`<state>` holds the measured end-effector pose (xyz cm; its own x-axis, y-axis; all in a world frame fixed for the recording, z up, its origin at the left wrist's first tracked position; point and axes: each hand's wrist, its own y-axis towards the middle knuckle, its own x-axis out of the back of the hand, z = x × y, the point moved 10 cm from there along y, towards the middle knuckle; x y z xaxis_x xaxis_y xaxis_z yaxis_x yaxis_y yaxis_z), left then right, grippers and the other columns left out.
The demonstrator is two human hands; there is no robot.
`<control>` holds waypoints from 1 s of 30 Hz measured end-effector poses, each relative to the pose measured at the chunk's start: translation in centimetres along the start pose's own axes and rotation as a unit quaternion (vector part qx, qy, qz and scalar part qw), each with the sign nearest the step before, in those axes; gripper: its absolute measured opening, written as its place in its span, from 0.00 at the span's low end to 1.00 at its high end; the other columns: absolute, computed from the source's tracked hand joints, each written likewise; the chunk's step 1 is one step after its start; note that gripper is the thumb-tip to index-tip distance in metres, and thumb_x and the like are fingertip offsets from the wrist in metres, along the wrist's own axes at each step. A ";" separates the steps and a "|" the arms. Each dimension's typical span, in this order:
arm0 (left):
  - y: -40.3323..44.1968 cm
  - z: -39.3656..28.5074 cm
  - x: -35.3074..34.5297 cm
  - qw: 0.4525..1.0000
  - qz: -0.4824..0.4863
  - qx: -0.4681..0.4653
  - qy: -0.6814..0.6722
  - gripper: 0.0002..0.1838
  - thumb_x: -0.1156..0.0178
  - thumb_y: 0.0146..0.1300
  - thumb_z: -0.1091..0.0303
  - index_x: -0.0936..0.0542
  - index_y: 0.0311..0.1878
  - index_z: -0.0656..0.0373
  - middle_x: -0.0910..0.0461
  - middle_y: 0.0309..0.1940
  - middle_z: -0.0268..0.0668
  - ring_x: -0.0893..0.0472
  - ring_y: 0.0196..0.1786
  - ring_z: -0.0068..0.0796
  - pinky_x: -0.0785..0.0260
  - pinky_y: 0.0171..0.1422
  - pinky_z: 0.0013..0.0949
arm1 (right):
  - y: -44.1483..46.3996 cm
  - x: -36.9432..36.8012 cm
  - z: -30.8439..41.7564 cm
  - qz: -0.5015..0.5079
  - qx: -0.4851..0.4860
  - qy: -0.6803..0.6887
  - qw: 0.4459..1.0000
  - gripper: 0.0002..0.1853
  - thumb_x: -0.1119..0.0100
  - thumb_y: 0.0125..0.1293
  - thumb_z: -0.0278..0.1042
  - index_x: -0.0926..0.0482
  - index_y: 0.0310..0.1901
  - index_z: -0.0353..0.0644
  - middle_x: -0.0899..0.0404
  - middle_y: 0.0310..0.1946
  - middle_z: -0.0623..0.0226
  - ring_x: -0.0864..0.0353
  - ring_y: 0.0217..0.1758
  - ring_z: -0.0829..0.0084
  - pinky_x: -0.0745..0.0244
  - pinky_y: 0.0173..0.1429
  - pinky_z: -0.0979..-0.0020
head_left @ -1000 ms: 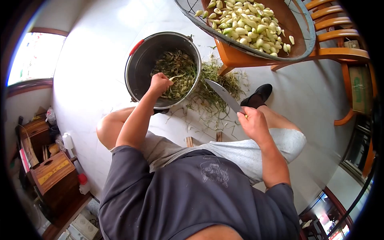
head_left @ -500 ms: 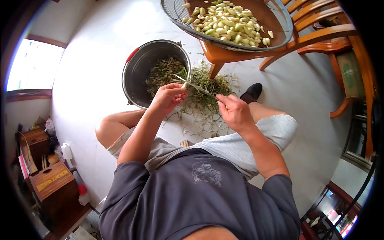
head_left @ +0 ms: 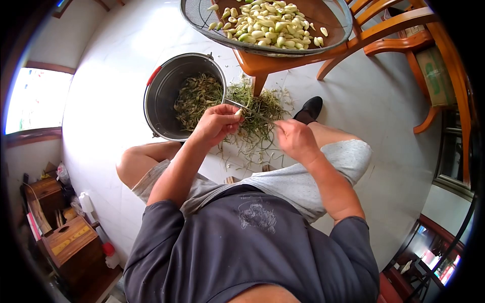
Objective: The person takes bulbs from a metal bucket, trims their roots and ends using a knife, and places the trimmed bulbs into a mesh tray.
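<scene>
My left hand pinches a small pale onion-like bulb between thumb and fingertips, beside the bucket's rim. A thin whitish strip sticks out above those fingers; I cannot tell whether it is stem or blade. My right hand is closed round the handle of a knife, which the fingers mostly hide. The narrow knife blade points left toward the bulb. Under both hands, a heap of green and pale trimmings lies on the floor. More trimmings fill the bottom of the dark metal bucket.
A round mesh sieve holding many pale bulbs rests on a wooden chair. Another wooden chair and a cardboard box stand at right. My shod foot is beside the heap. Wooden boxes sit at lower left.
The view has shifted, so bucket and sieve appear further left. Green leaves that stood up from the held bulb no longer show there. My right hand stays on the knife, its wrist turned slightly.
</scene>
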<state>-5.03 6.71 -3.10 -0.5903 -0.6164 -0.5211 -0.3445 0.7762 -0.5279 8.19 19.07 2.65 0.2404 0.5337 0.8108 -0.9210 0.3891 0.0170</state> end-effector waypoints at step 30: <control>2.1 1.4 0.6 0.988 -0.070 -0.086 -0.105 0.04 0.40 0.60 0.78 0.26 0.37 0.63 0.21 0.32 0.37 0.19 0.33 0.27 0.24 0.37 0.27 | 0.3 2.4 1.9 -0.093 0.016 0.064 0.994 0.10 0.41 0.56 0.26 0.19 0.40 0.37 0.21 0.27 0.57 0.21 0.29 0.58 0.26 0.34 0.66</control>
<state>-5.07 7.83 -5.48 -0.3704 -0.7189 -0.5882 -0.5422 0.6815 -0.4915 7.95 19.03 5.67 0.4418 0.5472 0.7110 -0.8662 0.4666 0.1791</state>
